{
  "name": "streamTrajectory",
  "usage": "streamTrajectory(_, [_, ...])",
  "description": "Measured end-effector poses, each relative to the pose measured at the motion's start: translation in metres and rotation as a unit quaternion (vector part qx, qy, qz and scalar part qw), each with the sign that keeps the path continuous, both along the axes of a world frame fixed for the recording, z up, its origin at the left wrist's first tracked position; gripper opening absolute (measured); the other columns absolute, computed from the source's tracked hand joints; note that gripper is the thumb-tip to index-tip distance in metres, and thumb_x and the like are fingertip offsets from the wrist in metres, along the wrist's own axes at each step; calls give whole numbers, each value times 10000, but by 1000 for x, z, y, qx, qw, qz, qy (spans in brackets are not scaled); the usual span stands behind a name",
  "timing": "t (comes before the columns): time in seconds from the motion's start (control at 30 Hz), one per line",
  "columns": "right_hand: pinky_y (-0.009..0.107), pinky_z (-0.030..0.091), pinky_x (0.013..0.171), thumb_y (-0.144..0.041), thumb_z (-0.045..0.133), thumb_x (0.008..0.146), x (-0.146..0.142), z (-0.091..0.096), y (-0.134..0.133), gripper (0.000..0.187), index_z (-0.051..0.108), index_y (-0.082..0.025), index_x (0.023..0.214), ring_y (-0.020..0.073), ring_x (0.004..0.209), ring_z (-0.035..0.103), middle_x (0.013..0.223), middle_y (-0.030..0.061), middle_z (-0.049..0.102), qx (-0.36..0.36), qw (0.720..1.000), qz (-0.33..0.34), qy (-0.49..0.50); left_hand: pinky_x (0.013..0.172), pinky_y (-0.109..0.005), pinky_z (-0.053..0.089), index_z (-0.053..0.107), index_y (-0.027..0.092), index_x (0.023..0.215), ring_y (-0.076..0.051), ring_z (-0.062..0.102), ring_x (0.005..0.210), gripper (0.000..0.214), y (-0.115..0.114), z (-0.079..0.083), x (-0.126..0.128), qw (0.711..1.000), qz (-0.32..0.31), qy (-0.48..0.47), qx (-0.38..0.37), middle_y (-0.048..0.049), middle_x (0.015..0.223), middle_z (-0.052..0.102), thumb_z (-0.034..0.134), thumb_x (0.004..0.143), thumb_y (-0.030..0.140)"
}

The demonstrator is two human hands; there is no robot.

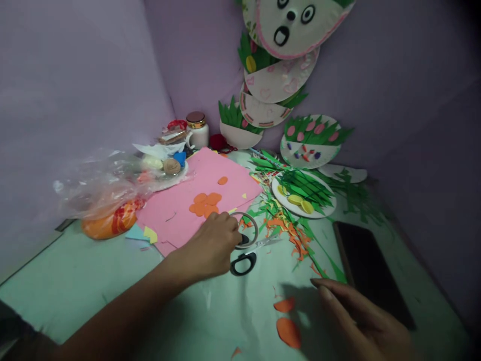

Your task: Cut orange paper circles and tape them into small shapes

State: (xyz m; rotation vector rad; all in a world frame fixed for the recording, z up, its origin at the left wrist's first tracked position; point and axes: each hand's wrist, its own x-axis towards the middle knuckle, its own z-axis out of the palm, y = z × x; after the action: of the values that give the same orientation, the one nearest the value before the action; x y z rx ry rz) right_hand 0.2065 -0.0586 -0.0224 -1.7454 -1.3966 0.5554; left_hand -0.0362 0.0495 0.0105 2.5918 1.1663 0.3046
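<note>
My left hand (214, 244) reaches across the pale green surface, its fingers closed on the black-handled scissors (246, 250) that lie by the edge of a pink paper sheet (195, 188). Several orange paper circles (205, 203) sit on that sheet. My right hand (361, 318) rests low at the right with fingers stretched out flat, holding nothing, next to a dark phone (370, 268). Two orange paper cut-outs (287, 323) lie just left of my right hand.
Green and orange paper scraps (289, 228) litter the middle. A paper plate with green strips and yellow ovals (302, 193) lies behind them. More decorated plates (280, 80) lean on the purple wall. A crumpled plastic bag (101, 183), an orange object and a white jar (197, 130) sit at the back left.
</note>
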Motion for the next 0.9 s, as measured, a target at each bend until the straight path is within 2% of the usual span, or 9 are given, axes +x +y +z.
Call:
streamTrajectory(0.1, [229, 560, 637, -358, 629, 705, -4, 12, 0, 149, 740, -267, 744, 197, 671, 696, 755, 5, 752, 14, 1000, 10, 21, 695, -376, 387, 664, 152, 713, -236, 515, 806, 164, 1, -5, 4, 1000, 3, -13, -4, -86, 783, 615, 523, 724, 68])
streamTrajectory(0.17, [214, 557, 577, -364, 639, 705, -6, 21, -1, 144, 739, -273, 756, 185, 630, 691, 739, 1, 750, 12, 999, 26, 38, 718, -382, 396, 654, 144, 706, -224, 523, 797, 157, 1, -2, 4, 999, 24, -45, -8, -83, 775, 622, 517, 752, 83])
streamTrajectory(0.23, [209, 555, 541, -362, 658, 701, -8, 30, 0, 140, 738, -274, 775, 182, 609, 691, 732, 4, 750, -1, 998, 46, 50, 740, -354, 423, 644, 136, 734, -198, 548, 800, 132, -1, 4, 6, 995, 52, -86, -13, -73, 787, 636, 523, 772, 98])
streamTrajectory(0.3, [225, 569, 571, -344, 667, 706, -13, 39, 3, 144, 732, -266, 808, 191, 646, 699, 761, 17, 752, -9, 996, 54, 69, 715, -293, 457, 633, 133, 759, -163, 584, 779, 102, -7, 10, 11, 984, 80, -151, -48, -58, 790, 653, 534, 781, 119])
streamTrajectory(0.43, [290, 590, 636, -282, 679, 698, -37, 49, 17, 286, 671, -243, 981, 213, 796, 692, 942, 60, 727, 26, 991, 42, 128, 619, -256, 468, 651, 143, 706, -145, 597, 675, 93, -22, 14, 23, 913, 119, -332, -205, -38, 717, 652, 567, 734, 171])
streamTrajectory(0.5, [322, 592, 650, -248, 690, 675, -52, 47, 25, 351, 640, -226, 1022, 219, 820, 685, 979, 75, 711, 61, 985, 32, 160, 607, -271, 461, 667, 150, 681, -150, 586, 658, 93, -28, 13, 28, 893, 117, -373, -222, -35, 692, 640, 584, 702, 187])
streamTrajectory(0.63, [358, 587, 654, -221, 689, 678, -69, 33, 35, 379, 619, -202, 1050, 220, 773, 684, 927, 77, 710, 73, 981, 24, 179, 649, -296, 467, 669, 164, 650, -160, 593, 692, 89, -32, 9, 32, 895, 96, -394, -188, -31, 671, 645, 590, 690, 175])
streamTrajectory(0.77, [331, 577, 646, -190, 659, 713, -70, 19, 34, 252, 655, -205, 965, 196, 711, 688, 868, 58, 715, 120, 981, 30, 150, 649, -303, 464, 683, 181, 671, -161, 599, 687, 109, -33, 7, 32, 908, 86, -378, -162, -25, 659, 666, 582, 687, 143])
streamTrajectory(0.9, [312, 570, 652, -153, 633, 726, -71, 14, 31, 179, 671, -222, 887, 179, 700, 681, 881, 45, 710, 161, 976, 37, 144, 653, -319, 462, 680, 190, 668, -164, 589, 676, 122, -33, 4, 33, 925, 70, -353, -119, -21, 645, 668, 570, 705, 152])
